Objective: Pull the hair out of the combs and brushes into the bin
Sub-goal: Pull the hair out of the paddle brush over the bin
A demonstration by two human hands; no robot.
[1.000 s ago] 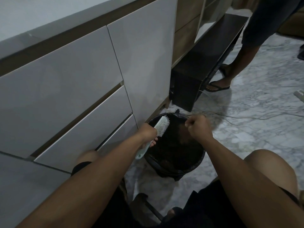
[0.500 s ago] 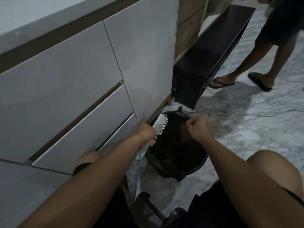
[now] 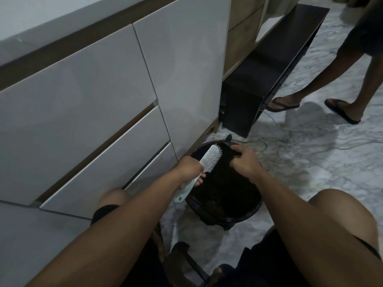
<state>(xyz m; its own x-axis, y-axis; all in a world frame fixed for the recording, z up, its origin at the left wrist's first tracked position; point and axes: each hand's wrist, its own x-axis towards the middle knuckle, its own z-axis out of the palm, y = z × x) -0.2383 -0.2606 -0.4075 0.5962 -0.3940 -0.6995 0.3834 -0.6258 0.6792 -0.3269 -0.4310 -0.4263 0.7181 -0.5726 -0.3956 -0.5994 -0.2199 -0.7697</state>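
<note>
The fingers [image 3: 237, 157] of the right hand [image 3: 245, 162] are curled inward with thumb and fingertips drawn together over the mouth of the bin [image 3: 244, 216], as in a pinch; whether any strand of hair lies between them is too fine and too dark against the bin's black lining to tell. From the head view, the only one given, the left hand [image 3: 189, 169] grips the pale green handle of the brush [image 3: 211, 160], its fingers wrapped around it, and holds the white bristled head tilted up over the bin's near-left rim, bristles facing the right hand. The two hands are just beside each other, apart, with the right one a little beyond the bristle tips. The bin stands on the marble floor [image 3: 310, 162] close to the foot of the white drawer cabinet [image 3: 103, 110], between the person's knees. I judge the step in hand to be the plucking itself: hair is being drawn off the bristles and let fall into the bin. The bristles look mostly bare from here, though tangles near the base could be hidden. The next move probably calls for the right fingers to return to the bristle roots, pinch any remaining tuft and pull it away along the pins while the left hand holds the brush steady above the opening. A second person's legs in sandals [image 3: 342, 110] stand further off on the floor.
</note>
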